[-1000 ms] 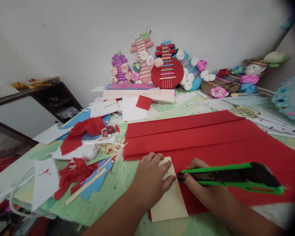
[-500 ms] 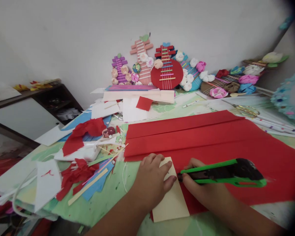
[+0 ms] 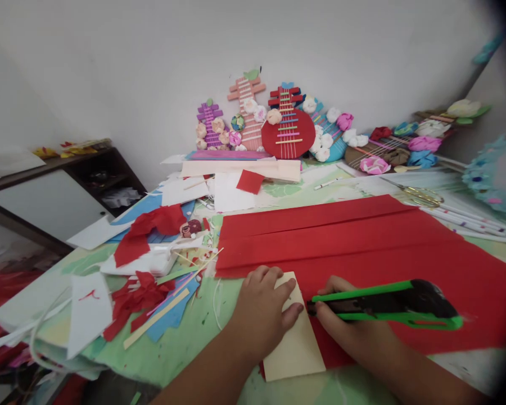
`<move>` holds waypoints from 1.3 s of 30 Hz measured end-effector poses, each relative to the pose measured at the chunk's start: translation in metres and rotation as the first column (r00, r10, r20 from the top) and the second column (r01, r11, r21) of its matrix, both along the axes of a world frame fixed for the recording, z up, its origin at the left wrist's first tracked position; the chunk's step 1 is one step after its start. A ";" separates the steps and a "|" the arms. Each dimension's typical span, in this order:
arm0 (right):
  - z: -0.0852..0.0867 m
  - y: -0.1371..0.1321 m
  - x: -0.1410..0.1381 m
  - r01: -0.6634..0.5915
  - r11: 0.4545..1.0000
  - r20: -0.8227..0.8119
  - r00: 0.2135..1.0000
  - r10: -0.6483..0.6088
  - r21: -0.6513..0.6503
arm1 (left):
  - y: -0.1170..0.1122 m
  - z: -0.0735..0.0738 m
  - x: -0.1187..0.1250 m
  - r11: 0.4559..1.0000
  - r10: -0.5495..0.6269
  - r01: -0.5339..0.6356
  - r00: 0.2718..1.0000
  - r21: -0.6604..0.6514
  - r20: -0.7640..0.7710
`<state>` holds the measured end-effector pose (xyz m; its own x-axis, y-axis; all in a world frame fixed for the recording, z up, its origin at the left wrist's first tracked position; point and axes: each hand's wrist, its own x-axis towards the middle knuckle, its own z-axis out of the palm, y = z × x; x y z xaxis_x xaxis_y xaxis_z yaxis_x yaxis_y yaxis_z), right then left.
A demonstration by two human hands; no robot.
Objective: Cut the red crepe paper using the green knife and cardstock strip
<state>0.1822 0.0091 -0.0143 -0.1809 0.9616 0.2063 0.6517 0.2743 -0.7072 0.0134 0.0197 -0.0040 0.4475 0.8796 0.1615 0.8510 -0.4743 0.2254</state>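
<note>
Spread fingers of my left hand (image 3: 263, 315) press down on a pale cream card strip (image 3: 295, 343), which lies over the near left part of a large red paper sheet (image 3: 362, 247). My right hand (image 3: 346, 320) grips a green and black utility knife (image 3: 388, 304) near its front end, just right of the card's edge. The knife's tail points to the right, and its blade tip is hidden by the fingers. Crease or edge lines run across the far part of the red sheet.
Red scraps (image 3: 139, 304), blue paper (image 3: 168, 320) and a white sheet (image 3: 90, 309) clutter the left. Gold-handled scissors (image 3: 421, 194) lie at the far right near white sticks (image 3: 472, 225). Several paper instruments, including a red one (image 3: 289, 132), lean against the wall.
The whole view has shifted slightly right and down. Both hands, the card and the knife keep nearly the same places relative to one another.
</note>
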 end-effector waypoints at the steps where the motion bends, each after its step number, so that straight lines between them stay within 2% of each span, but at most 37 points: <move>1: 0.000 0.000 0.000 -0.002 1.000 0.002 1.000 0.002 -0.013 | 0.000 0.000 0.000 1.000 -0.001 0.001 1.000 0.001 0.002; 13: 0.004 -0.001 -0.006 0.045 0.998 0.062 0.997 -0.048 0.042 | 0.001 0.001 0.000 1.000 -0.014 0.014 1.000 -0.002 -0.009; 23: 0.006 -0.006 -0.008 0.038 0.999 0.174 0.984 -0.039 0.006 | 0.003 0.000 0.002 1.000 0.000 0.000 1.000 -0.030 -0.010; 27: 0.007 -0.008 -0.009 0.076 0.995 0.157 0.984 -0.085 0.062 | 0.003 0.001 0.002 1.000 0.001 -0.002 1.000 -0.029 -0.012; 33: 0.006 -0.008 -0.002 0.146 0.987 0.147 0.977 -0.154 0.064 | 0.001 0.002 0.001 0.999 0.000 -0.001 1.000 -0.034 -0.012; 39: 0.007 -0.008 0.000 0.070 0.997 0.163 0.984 -0.072 0.018 | 0.001 0.000 0.000 1.000 -0.008 0.008 1.000 -0.018 0.000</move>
<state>0.1824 0.0007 -0.0075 -0.1448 0.9708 0.1914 0.7760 0.2314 -0.5867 0.0136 0.0208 -0.0040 0.4541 0.8790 0.1457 0.8473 -0.4766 0.2343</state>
